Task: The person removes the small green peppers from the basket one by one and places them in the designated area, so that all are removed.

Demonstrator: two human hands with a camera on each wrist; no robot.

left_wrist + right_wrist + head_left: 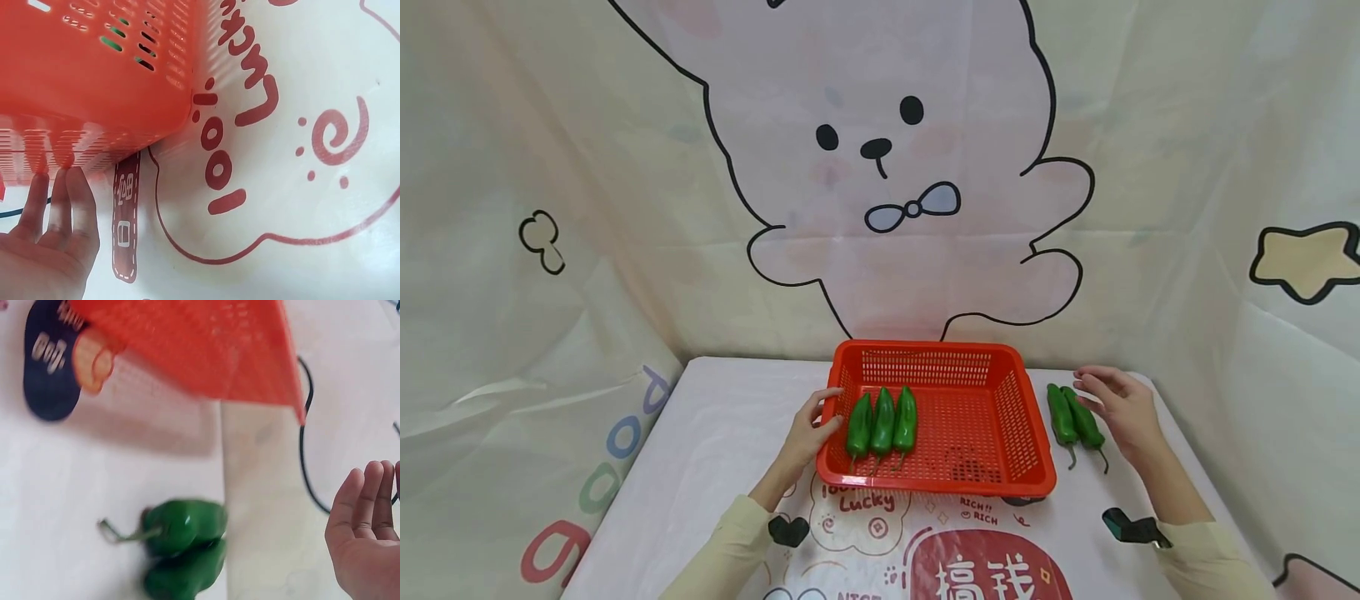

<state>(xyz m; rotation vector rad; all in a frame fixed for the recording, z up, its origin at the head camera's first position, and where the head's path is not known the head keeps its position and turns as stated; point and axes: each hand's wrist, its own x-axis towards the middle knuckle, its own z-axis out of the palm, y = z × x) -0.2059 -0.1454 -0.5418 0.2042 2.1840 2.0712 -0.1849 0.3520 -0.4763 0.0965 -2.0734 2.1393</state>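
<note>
A red plastic basket (977, 417) stands on the table with several green peppers (883, 423) side by side in its left part. At its left side is my left hand (808, 429), and in the left wrist view straight fingers (60, 206) touch the outer wall. Two more green peppers (1062, 417) lie beside each other to the right of the basket, stems toward me. Just right of them hovers my right hand (1123, 410), holding nothing. Its fingers (370, 497) look fairly straight in the right wrist view, apart from the peppers (187, 525).
A white table cover (737, 400) with red print lies under everything. Behind the table hangs a printed cloth (880, 283) with a cartoon animal. A dark cable (303, 456) runs past the table's far edge.
</note>
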